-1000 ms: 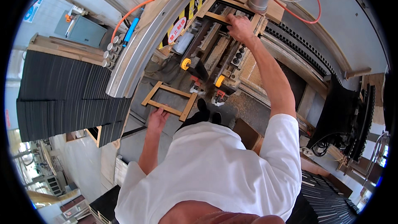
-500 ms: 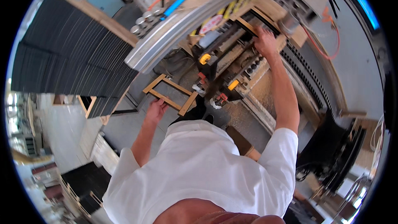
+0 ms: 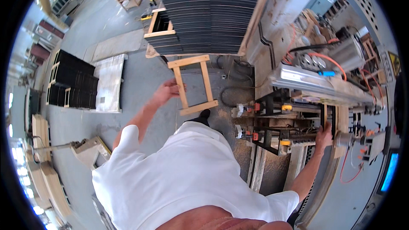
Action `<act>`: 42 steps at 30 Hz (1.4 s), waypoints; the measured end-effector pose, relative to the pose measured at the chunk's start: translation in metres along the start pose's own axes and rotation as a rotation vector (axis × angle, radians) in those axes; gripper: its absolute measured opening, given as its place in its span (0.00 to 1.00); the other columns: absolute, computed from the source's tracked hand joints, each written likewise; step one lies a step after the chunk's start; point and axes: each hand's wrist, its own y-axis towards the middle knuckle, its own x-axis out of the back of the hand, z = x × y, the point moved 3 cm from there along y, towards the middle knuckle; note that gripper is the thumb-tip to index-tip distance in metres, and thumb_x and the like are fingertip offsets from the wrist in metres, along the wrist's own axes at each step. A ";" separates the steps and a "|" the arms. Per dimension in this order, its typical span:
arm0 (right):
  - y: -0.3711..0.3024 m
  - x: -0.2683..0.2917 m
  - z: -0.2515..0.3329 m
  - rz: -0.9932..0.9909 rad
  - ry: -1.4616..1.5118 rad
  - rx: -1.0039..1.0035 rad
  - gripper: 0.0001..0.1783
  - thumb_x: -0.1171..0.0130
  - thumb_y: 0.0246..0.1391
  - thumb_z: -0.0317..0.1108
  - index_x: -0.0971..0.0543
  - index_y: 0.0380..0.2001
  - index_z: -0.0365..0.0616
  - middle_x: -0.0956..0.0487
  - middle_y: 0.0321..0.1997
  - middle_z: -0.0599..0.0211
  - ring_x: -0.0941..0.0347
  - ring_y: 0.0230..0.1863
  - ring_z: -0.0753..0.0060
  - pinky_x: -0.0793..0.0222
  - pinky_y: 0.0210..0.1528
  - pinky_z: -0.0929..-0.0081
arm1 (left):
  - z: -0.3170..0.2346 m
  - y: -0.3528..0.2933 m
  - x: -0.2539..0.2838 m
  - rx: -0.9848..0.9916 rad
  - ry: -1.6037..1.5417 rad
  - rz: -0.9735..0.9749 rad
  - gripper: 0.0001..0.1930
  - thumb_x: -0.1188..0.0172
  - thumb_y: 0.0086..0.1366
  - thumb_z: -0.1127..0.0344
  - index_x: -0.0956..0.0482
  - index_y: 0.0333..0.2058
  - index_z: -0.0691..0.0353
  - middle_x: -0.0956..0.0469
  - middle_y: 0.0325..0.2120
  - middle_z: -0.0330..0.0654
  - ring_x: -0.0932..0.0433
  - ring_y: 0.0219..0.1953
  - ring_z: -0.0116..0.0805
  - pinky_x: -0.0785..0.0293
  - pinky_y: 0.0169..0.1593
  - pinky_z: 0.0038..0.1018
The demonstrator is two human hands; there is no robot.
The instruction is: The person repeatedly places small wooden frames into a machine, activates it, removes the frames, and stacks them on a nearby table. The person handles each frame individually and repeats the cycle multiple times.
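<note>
Left hand (image 3: 168, 91): fingers closed around the left rail of one wooden frame (image 3: 207, 81), which I hold just right of that hand, over the floor (image 3: 147, 74). Right hand (image 3: 325, 136): fingers curled at one dark-edged frame (image 3: 324, 115) in the machine (image 3: 315, 76); can't tell if clenched. Two yellow knobs (image 3: 286, 107) left of it. One big black stack (image 3: 208, 12) beyond.

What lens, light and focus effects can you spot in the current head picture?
Head view: the fisheye lens bows the perforated metal beam at upper right; head view: bright glare whitens patches along the left rim; head view: the wooden frame in the left hand looks fairly sharp.
</note>
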 end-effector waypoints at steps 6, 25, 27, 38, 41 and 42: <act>-0.001 0.034 0.040 -0.083 -0.096 -0.193 0.28 0.39 0.52 0.45 0.27 0.52 0.40 0.23 0.51 0.51 0.26 0.51 0.50 0.31 0.50 0.57 | -0.065 -0.014 0.159 -0.194 -0.045 -0.247 0.18 0.45 0.66 0.66 0.29 0.54 0.63 0.23 0.45 0.38 0.23 0.47 0.33 0.24 0.49 0.32; -0.176 0.012 0.355 -0.182 0.763 -0.451 0.11 0.44 0.59 0.28 0.24 0.43 0.35 0.22 0.37 0.66 0.27 0.37 0.77 0.29 0.42 0.78 | -0.198 0.240 0.310 -0.395 0.949 -0.609 0.22 0.44 0.60 0.53 0.24 0.50 0.56 0.21 0.34 0.58 0.21 0.40 0.56 0.26 0.45 0.39; -0.188 0.014 0.365 -0.177 0.718 -0.474 0.10 0.45 0.58 0.26 0.24 0.43 0.35 0.21 0.39 0.65 0.26 0.40 0.76 0.30 0.45 0.78 | -0.194 0.230 0.310 -0.547 1.017 -0.654 0.23 0.44 0.60 0.54 0.24 0.51 0.59 0.20 0.34 0.58 0.22 0.40 0.58 0.26 0.44 0.40; -0.185 0.242 0.407 -0.242 -0.184 -0.243 0.17 0.37 0.50 0.29 0.23 0.45 0.45 0.21 0.46 0.58 0.23 0.47 0.56 0.28 0.47 0.68 | -0.078 0.113 0.057 -0.580 0.304 0.329 0.09 0.50 0.70 0.69 0.24 0.42 0.66 0.22 0.35 0.40 0.24 0.34 0.25 0.24 0.38 0.23; -0.211 0.334 0.401 -0.254 -0.461 -0.412 0.18 0.37 0.47 0.29 0.24 0.45 0.45 0.22 0.45 0.59 0.26 0.47 0.52 0.30 0.49 0.62 | -0.029 0.088 -0.017 -0.261 0.478 0.649 0.11 0.48 0.69 0.66 0.24 0.45 0.64 0.21 0.36 0.40 0.22 0.36 0.26 0.23 0.40 0.24; -0.228 0.367 0.391 -0.266 -0.601 -0.419 0.19 0.37 0.48 0.30 0.25 0.45 0.45 0.22 0.45 0.59 0.26 0.48 0.53 0.31 0.50 0.61 | -0.017 0.082 -0.037 -0.204 0.503 0.741 0.12 0.48 0.70 0.65 0.24 0.46 0.65 0.21 0.38 0.41 0.22 0.37 0.27 0.22 0.40 0.24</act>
